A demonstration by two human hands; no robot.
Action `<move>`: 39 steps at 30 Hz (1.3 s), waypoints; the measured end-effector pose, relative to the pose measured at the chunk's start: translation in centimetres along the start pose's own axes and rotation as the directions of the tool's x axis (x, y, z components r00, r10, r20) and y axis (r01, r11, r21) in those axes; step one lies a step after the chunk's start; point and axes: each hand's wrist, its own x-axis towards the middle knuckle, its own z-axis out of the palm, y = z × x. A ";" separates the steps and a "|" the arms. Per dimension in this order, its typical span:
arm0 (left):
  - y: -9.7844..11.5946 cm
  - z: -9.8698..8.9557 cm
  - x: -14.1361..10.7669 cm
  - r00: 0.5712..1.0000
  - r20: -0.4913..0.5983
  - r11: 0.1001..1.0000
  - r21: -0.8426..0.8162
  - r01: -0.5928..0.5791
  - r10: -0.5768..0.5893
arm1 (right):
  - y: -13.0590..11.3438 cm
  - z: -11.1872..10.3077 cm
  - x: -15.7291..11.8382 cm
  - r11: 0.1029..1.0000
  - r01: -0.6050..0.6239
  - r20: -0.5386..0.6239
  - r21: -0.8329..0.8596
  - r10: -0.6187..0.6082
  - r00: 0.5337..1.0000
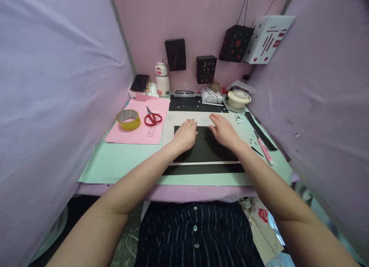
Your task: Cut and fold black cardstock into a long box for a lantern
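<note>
A sheet of black paper (pixel 207 151) lies in front of me on a larger white board (pixel 170 128). My left hand (pixel 186 134) rests flat on the sheet's upper left part, fingers stretched forward past its far edge. My right hand (pixel 222 129) is at the sheet's upper right, fingers extended toward the left and nothing in them. Another black strip (pixel 201 169) shows below the board's near edge. Right of my right hand lie a pink craft knife (pixel 264 151), a long black paper strip (pixel 261 132) and scattered paper scraps.
On pink paper (pixel 135 138) at left lie a yellow tape roll (pixel 128 120) and red-handled scissors (pixel 152 117). A white bottle (pixel 162 80) stands behind. At the back right is a round cream container (pixel 238 99). Black lanterns (pixel 236 43) and a white lantern (pixel 266 40) hang above.
</note>
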 end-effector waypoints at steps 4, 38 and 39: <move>0.7 2.5 0.3 0.994 0.075 0.997 0.006 0.079 -0.079 | -3.3 2.1 -1.3 0.997 -0.074 0.252 0.005 0.071 0.965; -2.5 0.6 -1.1 0.909 -0.285 0.927 -0.308 0.213 -0.304 | -3.8 -2.2 -8.0 0.965 0.131 0.260 0.227 -0.189 0.947; -2.7 0.2 -1.1 0.884 -0.323 0.906 -0.365 0.214 -0.339 | -4.1 -2.4 -8.6 0.967 0.142 0.280 0.209 -0.199 0.939</move>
